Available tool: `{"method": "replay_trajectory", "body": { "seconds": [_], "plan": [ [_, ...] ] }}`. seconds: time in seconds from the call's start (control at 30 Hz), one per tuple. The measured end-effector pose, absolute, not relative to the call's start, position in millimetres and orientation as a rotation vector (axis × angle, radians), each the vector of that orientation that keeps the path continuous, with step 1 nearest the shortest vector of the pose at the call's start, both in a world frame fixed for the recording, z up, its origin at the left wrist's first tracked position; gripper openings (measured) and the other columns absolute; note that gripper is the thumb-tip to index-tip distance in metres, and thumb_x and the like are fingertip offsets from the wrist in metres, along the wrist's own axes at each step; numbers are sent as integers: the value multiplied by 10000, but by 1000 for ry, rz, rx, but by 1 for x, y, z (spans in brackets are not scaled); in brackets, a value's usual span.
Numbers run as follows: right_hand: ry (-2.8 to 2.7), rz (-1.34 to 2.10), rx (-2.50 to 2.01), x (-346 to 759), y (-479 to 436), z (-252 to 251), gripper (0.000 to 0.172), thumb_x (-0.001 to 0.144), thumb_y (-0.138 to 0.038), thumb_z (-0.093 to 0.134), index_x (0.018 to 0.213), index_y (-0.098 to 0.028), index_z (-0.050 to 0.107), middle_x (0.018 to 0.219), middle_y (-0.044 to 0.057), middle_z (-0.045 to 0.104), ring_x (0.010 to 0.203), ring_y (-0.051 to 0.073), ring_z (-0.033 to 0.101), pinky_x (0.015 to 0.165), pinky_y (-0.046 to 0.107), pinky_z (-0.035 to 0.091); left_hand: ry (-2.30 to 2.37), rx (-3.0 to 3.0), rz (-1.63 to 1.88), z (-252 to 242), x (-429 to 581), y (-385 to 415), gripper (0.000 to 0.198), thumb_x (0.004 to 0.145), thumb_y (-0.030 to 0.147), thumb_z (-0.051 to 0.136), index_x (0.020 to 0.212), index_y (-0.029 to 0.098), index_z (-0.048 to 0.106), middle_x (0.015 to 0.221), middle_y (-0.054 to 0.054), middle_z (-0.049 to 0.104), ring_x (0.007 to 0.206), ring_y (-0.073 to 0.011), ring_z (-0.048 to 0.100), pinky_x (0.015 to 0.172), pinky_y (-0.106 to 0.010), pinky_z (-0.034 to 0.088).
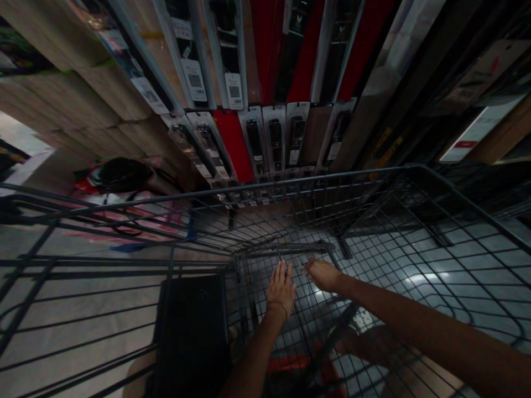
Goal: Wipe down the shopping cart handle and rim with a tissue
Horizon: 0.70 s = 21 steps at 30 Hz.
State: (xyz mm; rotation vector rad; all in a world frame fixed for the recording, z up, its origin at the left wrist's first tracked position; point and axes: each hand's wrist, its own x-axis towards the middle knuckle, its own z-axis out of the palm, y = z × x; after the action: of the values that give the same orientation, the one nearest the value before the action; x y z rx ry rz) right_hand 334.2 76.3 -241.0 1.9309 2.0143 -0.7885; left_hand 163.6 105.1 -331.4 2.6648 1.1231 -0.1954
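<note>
A dark wire shopping cart (311, 182) surrounds both of my hands. My left hand (282, 288) reaches over the wire mesh near the cart's middle, its fingers stretched out and nothing visible in them. A thin bracelet (279, 303) circles that wrist. Just to its right is my right hand (326, 275), with fingers curled closed. Something small and pale may show at its fingertips, too blurred to name. Whether either hand touches the mesh I cannot tell.
Beyond the cart, a display rack holds several rows of packaged belts or straps (276, 135). Left of it sit a pink bag (145, 215) and a dark bundle (120, 174). A black flat panel (194, 326) stands at the cart's left. Stacked beige packs (62, 99) fill the upper left.
</note>
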Motion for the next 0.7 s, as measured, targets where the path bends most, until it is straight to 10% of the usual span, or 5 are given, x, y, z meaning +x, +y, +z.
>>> {"method": "replay_trajectory", "body": {
  "seconds": [0.33, 0.7],
  "plan": [
    [1857, -664, 2187, 363, 131, -229, 346, 889, -357, 547, 1182, -173, 536, 1190, 81, 557, 996, 199, 579, 832, 411, 505, 1105, 2638, -253, -327, 165, 108, 567, 901, 300, 355, 1440, 179, 223, 1530, -109, 189, 1405, -244, 163, 1115, -424, 291],
    [1805, -672, 2208, 364, 115, -245, 273, 907, -266, 511, 1148, -151, 566, 1170, 133, 575, 1001, 196, 583, 855, 349, 481, 1109, 2644, -242, -325, 165, 108, 580, 894, 280, 345, 1446, 186, 198, 1532, -103, 189, 1407, -242, 166, 1101, -443, 308]
  ]
}}
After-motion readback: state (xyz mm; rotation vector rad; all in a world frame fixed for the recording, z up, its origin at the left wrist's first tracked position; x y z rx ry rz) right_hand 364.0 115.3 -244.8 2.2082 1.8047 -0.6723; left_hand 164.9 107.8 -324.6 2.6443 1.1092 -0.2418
